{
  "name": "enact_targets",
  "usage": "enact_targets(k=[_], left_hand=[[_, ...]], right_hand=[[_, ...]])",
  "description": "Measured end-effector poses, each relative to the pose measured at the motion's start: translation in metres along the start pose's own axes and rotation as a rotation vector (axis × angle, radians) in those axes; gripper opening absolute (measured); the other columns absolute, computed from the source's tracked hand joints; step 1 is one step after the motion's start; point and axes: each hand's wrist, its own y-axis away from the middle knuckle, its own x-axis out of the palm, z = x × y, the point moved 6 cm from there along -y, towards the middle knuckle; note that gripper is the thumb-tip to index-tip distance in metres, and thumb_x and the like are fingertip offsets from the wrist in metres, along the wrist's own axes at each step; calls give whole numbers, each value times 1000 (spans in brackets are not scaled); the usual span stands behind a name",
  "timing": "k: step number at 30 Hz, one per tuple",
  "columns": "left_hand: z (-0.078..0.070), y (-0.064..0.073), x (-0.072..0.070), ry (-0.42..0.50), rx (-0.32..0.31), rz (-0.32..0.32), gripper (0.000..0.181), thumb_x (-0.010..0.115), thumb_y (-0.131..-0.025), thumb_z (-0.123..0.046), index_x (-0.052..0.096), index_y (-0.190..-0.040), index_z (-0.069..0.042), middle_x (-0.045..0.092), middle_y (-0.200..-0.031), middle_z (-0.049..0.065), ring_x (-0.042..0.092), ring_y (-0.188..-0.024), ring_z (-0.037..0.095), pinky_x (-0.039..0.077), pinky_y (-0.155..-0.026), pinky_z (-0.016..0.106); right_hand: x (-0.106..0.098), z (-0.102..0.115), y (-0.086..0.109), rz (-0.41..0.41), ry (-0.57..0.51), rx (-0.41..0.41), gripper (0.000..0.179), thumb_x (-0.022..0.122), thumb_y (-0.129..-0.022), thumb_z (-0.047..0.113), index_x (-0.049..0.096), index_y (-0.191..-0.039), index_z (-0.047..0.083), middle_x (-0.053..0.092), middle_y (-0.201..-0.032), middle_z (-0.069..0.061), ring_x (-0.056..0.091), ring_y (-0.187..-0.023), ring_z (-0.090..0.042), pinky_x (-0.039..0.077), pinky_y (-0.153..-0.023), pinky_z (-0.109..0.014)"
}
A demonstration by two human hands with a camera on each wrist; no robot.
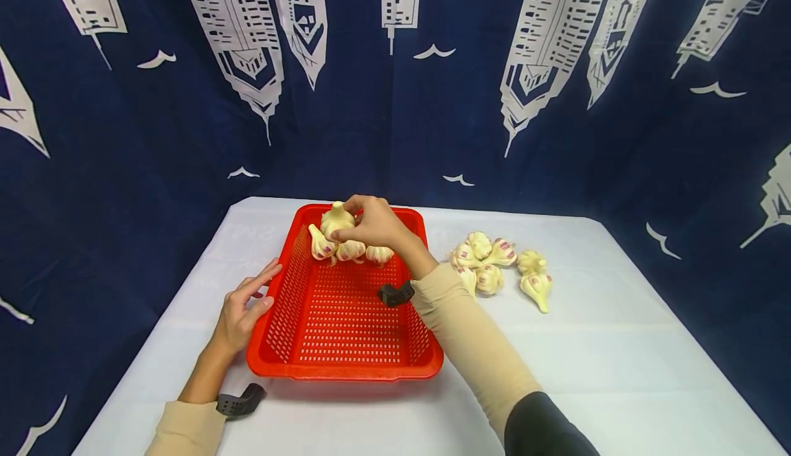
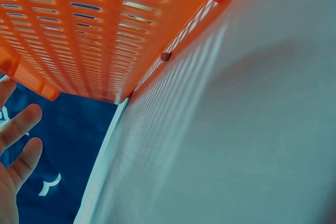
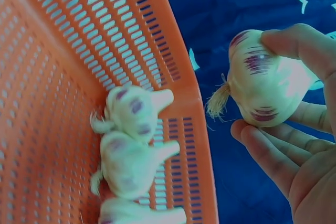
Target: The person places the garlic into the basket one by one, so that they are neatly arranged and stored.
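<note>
My right hand (image 1: 375, 221) pinches a garlic bulb (image 1: 337, 218) between thumb and fingers, above the far left part of a red plastic basket (image 1: 346, 372). In the right wrist view the held bulb (image 3: 268, 80) shows purple streaks and a tuft of roots. Below it, 3 more bulbs stand in a row along the basket's far wall, the leftmost being a garlic bulb (image 1: 321, 244) with its stem up. My left hand (image 1: 237, 312) is at the basket's left side, fingertips at the rim. The left wrist view shows those fingers (image 2: 23, 124) spread beside the slotted basket wall (image 2: 94, 40).
On the white tabletop (image 1: 593, 353), right of the basket, lies a loose group of several garlic bulbs (image 1: 489, 279). Two more bulbs (image 1: 536, 284) lie just right of that group. A dark blue curtain (image 1: 395, 133) with white building prints hangs behind the table.
</note>
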Motion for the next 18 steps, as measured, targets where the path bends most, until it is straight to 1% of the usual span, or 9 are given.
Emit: enact_targets(k=[4,7,9,13,15,18], left_hand=[[-1,-1,-1,1,6,4,50,53,-84,-3,59,-133,3,53,-140,21,56,-100,8,43,-77,23],[-3,-1,-1,10,16,1,50,54,-83,-2,60,-132,4,54,-140,22,57,-100,9,43,-76,23],[-4,-2,-1,19,24,-1,50,54,-83,-2,60,-132,5,54,-139,23,57,-99,10,43,-76,22],[-5,-3,0,26,26,8,50,55,-83,-2,59,-132,5,54,-139,23,56,-99,12,42,-77,22],[-4,-3,0,21,25,10,50,54,-83,-2,59,-133,4,54,-140,22,56,-99,12,43,-76,24],[-3,-2,-2,9,25,6,50,54,-83,-3,59,-133,4,54,-139,21,56,-99,10,44,-75,28]], right_hand=[[10,5,-8,-1,-31,24,51,84,-77,30,66,-116,3,68,-107,-6,64,-81,-14,52,-70,-22],[18,8,-11,-3,-27,25,52,84,-77,29,66,-117,2,68,-106,-6,61,-81,-15,51,-70,-21],[24,9,-13,2,-45,25,52,84,-77,28,65,-117,1,68,-104,-7,61,-81,-15,51,-69,-22],[35,6,-15,14,-69,42,51,84,-77,29,66,-116,2,67,-100,-4,61,-77,-14,51,-67,-22],[40,4,-15,16,-74,58,52,84,-77,30,66,-116,2,67,-101,-4,60,-76,-13,50,-65,-23],[47,1,-14,32,-95,85,52,84,-77,30,66,-117,1,66,-102,-6,60,-71,-15,51,-61,-25]])
